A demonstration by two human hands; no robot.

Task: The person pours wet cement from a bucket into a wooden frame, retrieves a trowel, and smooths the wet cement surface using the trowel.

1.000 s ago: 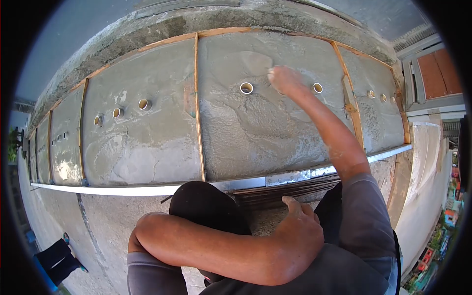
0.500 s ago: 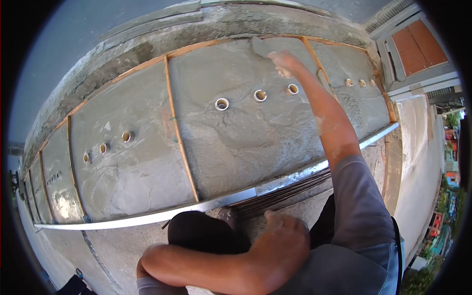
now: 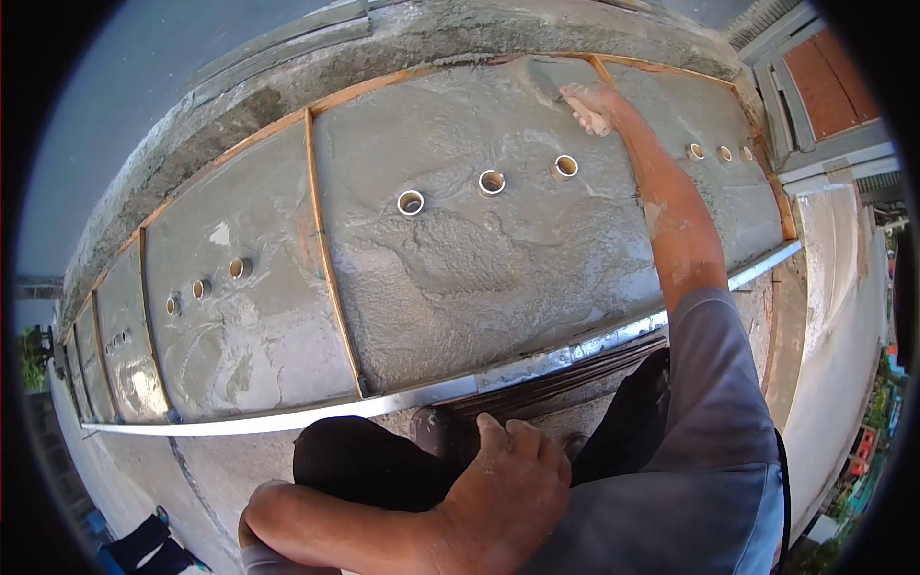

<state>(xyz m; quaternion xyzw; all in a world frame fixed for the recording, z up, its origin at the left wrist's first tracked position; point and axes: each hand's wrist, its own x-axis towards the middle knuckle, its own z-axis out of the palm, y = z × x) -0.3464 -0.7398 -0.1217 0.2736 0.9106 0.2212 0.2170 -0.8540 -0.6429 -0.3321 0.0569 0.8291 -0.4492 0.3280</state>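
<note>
Right fingers (image 3: 588, 117) clasp a trowel (image 3: 542, 82) on wet cement (image 3: 422, 129) just to their left, where a careless pull back could knock askew the pipe (image 3: 566, 167) on their near side, left fingers (image 3: 525, 442) loose and empty.

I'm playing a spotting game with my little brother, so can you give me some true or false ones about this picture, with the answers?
1. The right hand holds a trowel. True.
2. The left hand is pressed into the wet concrete. False: it is close to the person's body, away from the concrete.
3. Three pipes stick up from the section where the trowel is. True.
4. The pipes have square openings. False: they are round.
5. A wooden strip separates that section from the one on its left in the picture. True.
</note>
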